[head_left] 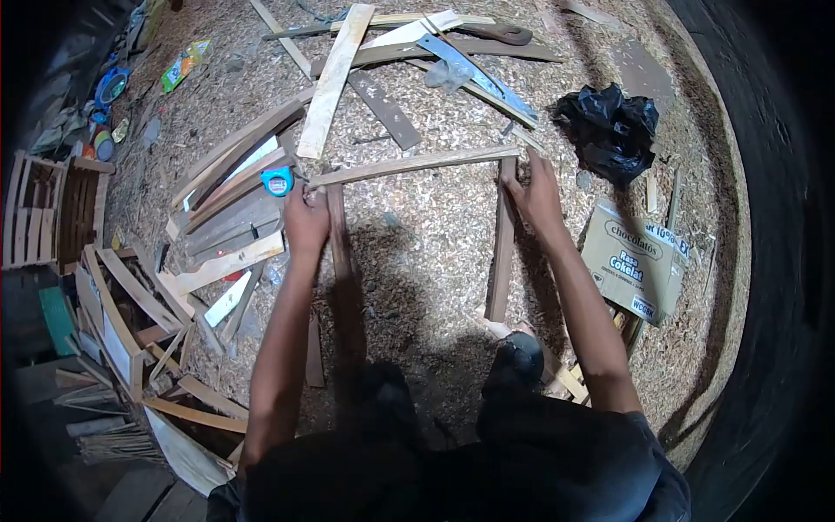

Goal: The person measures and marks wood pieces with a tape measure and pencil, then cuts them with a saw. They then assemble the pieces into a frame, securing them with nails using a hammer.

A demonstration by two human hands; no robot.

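My left fingers [298, 195] and right fingers [538, 171] gripped the wooden frame [417, 163] by its corners, over the shavings [444, 222]: light, stiff, I judged, joints maybe weak; corners were the hold!

Tape measure label [278, 184] too small to read, wooden frame [422, 163] partly lost in shadow

Left hand: grips the frame's left corner, the blue tape measure [278, 182] just beside it; the hand [307, 224] is closed on the wood
Right hand: the hand [538, 198] holds the right corner
Wooden frame: one crosspiece [417, 163] joins two side pieces; wood shavings lie around
Cardboard: the printed piece [633, 261] lies near the black plastic bag [611, 132]
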